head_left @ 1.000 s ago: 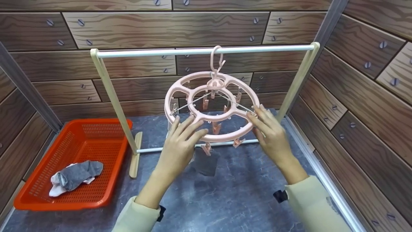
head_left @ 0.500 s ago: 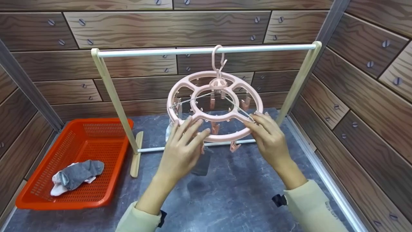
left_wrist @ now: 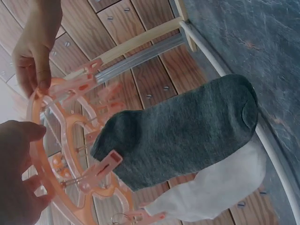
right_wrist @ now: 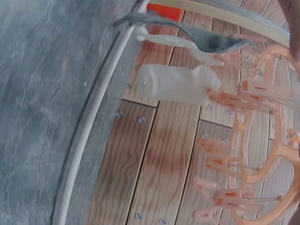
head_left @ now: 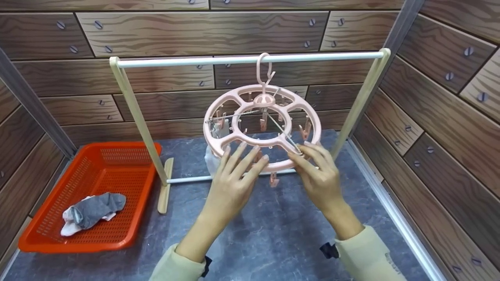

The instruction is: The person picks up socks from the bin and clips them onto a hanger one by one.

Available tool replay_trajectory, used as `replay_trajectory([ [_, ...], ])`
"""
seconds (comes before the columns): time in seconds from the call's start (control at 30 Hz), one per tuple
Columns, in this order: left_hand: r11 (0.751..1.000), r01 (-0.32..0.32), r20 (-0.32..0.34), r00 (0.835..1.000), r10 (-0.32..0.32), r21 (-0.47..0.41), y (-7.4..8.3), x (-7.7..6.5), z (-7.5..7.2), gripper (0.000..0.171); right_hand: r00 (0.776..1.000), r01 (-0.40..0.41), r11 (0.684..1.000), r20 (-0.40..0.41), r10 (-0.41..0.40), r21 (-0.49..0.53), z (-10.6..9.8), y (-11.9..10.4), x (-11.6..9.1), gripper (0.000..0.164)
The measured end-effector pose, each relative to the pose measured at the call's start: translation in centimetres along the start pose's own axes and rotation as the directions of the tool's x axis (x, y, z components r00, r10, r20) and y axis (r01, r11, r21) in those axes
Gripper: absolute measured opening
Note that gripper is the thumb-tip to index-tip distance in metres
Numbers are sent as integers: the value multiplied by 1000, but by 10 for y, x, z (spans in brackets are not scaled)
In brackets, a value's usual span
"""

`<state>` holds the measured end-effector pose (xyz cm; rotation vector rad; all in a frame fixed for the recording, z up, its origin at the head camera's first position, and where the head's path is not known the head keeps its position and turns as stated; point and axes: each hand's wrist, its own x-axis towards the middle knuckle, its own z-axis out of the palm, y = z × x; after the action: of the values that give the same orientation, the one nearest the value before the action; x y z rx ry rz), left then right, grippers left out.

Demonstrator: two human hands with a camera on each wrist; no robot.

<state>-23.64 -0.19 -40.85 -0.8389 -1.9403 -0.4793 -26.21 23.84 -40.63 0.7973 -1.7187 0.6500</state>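
A pink round clip hanger [head_left: 318,127] hangs by its hook from the white rail [head_left: 175,61]. My left hand [head_left: 234,185] holds the ring's front left; in the left wrist view, its thumb and fingers are on either side of the rim. At the front right, my right hand [head_left: 318,177] pinches the rim with thumb and fingertips. A dark grey sock [left_wrist: 183,131] dangles from a pink clip [left_wrist: 101,171], with a white sock [left_wrist: 225,185] beside it. In the right wrist view, another white sock [right_wrist: 173,84] hangs nearer. The grey sock is hidden behind my left hand in the head view.
On the left stands an orange-red basket [head_left: 134,218] with a grey and white bundle of socks [head_left: 93,210] inside. The rack's wooden legs [head_left: 136,117] flank the hanger, and a lower white bar [head_left: 191,179] runs near the floor. Wood-patterned walls enclose the back and sides.
The hanger has turned, its front clips moving left and its back ones right. Both hands have shifted slightly, closer together. The grey sock has passed out of sight behind my left hand.
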Motion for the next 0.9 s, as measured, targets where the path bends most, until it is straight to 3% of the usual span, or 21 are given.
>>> replay_trajectory([
  [0.33, 999, 23, 22, 999, -24, 27, -9, -3, 0, 40, 998, -5, 1000, -60, 5, -4, 10, -18, 0, 19],
  [0.5, 999, 29, 39, 999, -30, 31, -11, -4, -1, 46, 997, -10, 1000, -79, 8, -27, 9, -26, 0, 21],
  [0.7, 999, 34, 50, 998, -36, 35, -13, -6, -3, 51, 976, 70, 998, -209, -68, 4, 8, -43, -4, 18],
  [0.8, 998, 42, 46, 998, -44, 35, -15, -6, -3, 52, 994, 13, 995, -113, -1, 102, 10, -45, -15, 20],
  [0.87, 998, 46, 47, 998, -47, 34, -16, -7, -4, 53, 991, -136, 975, 42, 131, 177, 12, -43, -24, 21],
  [0.9, 998, 49, 50, 997, -50, 31, -16, -7, -4, 53, 971, -228, 951, 126, 205, 208, 13, -42, -27, 24],
])
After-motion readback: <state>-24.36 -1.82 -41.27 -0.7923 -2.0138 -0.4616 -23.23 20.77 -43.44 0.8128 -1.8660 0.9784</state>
